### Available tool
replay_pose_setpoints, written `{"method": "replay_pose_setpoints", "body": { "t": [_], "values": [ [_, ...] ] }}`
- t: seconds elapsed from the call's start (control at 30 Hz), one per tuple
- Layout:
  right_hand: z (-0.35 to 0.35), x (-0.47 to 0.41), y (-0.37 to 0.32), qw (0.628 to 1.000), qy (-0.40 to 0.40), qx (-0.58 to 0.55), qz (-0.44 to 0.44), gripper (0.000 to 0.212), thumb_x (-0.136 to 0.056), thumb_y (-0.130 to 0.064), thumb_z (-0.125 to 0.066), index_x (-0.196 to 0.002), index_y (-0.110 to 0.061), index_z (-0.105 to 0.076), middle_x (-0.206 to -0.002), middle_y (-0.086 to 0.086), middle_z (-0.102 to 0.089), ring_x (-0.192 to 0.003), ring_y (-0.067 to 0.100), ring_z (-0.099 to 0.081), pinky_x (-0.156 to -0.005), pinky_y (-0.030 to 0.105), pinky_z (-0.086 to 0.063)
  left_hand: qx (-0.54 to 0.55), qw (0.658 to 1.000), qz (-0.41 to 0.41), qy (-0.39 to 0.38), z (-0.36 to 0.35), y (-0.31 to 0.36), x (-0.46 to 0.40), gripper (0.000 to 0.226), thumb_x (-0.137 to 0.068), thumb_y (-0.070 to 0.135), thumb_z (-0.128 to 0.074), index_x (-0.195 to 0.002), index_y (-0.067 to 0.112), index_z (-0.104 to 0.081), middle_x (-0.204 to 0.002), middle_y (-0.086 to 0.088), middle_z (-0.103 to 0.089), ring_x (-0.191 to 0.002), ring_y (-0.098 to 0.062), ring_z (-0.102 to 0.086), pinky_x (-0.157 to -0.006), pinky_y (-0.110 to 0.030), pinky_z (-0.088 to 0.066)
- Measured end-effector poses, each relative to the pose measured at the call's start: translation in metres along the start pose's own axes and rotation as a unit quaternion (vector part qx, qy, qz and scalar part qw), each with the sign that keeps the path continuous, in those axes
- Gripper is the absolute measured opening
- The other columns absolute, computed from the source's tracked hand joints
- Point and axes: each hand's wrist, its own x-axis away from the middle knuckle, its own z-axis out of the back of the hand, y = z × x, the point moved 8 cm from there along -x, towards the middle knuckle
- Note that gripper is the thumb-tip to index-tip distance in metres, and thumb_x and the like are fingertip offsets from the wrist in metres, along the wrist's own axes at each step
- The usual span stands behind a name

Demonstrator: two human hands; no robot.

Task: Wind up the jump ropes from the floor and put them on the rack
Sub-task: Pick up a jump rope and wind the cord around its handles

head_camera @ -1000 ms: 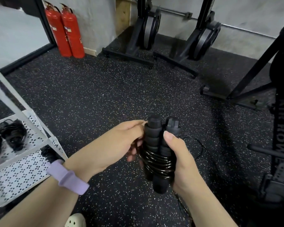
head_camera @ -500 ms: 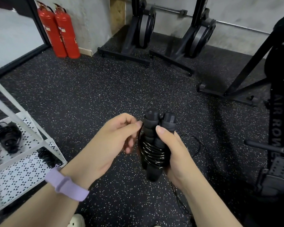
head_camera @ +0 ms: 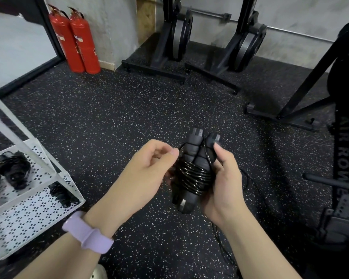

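Gripping the two handles [head_camera: 195, 168] side by side, my right hand [head_camera: 223, 184] curls round them from 3 o'clock, thumb resting near the top of the right one. Cord [head_camera: 193, 177] is coiled in shiny loops round their middle. My left hand [head_camera: 147, 168] sits just beside at 9 o'clock, fingertips pinching a strand that runs up between the handle tops. Loose cord trails over the floor [head_camera: 109, 121] at 5 o'clock. A purple band [head_camera: 88, 235] wraps my left wrist. At 9 o'clock stands the white rack [head_camera: 28, 214], a wound rope [head_camera: 13, 169] on its shelf. Two red extinguishers [head_camera: 75, 39] stand at 11 o'clock.
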Motion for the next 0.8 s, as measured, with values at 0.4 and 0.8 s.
{"method": "replay_pose_setpoints", "body": {
  "t": [0.4, 0.8],
  "values": [
    [-0.050, -0.018, 0.008, 0.999, 0.008, 0.014, 0.036, 0.062, -0.083, -0.051, -0.060, -0.128, -0.009, -0.069, -0.125, 0.019, -0.072, -0.125, 0.043, -0.063, -0.112, 0.060, -0.045, -0.015, 0.992, 0.071, -0.101, 0.035, -0.020, 0.028, 0.057, -0.077, 0.042, -0.087, -0.127, 0.031, -0.060, -0.113, 0.017, -0.075, -0.102, -0.004, -0.071, -0.094, -0.038, -0.056],
    [-0.142, -0.043, 0.065, 0.995, -0.079, 0.058, -0.011, 0.062, -0.084, -0.052, -0.061, -0.128, -0.010, -0.071, -0.116, 0.014, -0.075, -0.115, 0.036, -0.067, -0.109, 0.056, -0.048, 0.056, 0.998, 0.037, 0.007, 0.124, -0.034, 0.058, 0.039, -0.075, 0.034, -0.083, -0.112, 0.021, -0.075, -0.104, 0.003, -0.079, -0.087, -0.005, -0.072, -0.075, -0.017, -0.051]
  ]
}}
